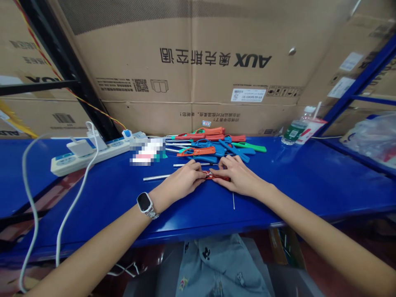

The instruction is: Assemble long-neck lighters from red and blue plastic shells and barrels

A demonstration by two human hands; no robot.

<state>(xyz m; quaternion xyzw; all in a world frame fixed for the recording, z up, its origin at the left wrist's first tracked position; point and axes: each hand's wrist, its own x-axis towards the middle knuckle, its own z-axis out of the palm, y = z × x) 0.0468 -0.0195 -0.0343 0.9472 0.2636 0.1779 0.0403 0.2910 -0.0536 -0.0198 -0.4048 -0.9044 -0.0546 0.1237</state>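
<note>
Nearest is grey-blue clothing [216, 268] over the person's lap, below the edge of a blue table [321, 177]. On the tabletop, a thin rod [234, 201] lies just on the near side of the right hand [238, 175]. That hand and the left hand [187, 177] meet over a red handle [210, 175], low above or on the table, each pinching it between thumb and fingers (a watch [144, 202] sits on the left wrist). A silver tube [156, 177] runs out leftward from behind the left hand; whether it joins the handle is hidden. Just beyond lies another metal tube [182, 165], then a heap of red, orange, blue and green handles [213, 144]. A white power strip [111, 147] stands left, a bottle [292, 132] and cup [311, 128] right, and a large carton [198, 82] behind.
</note>
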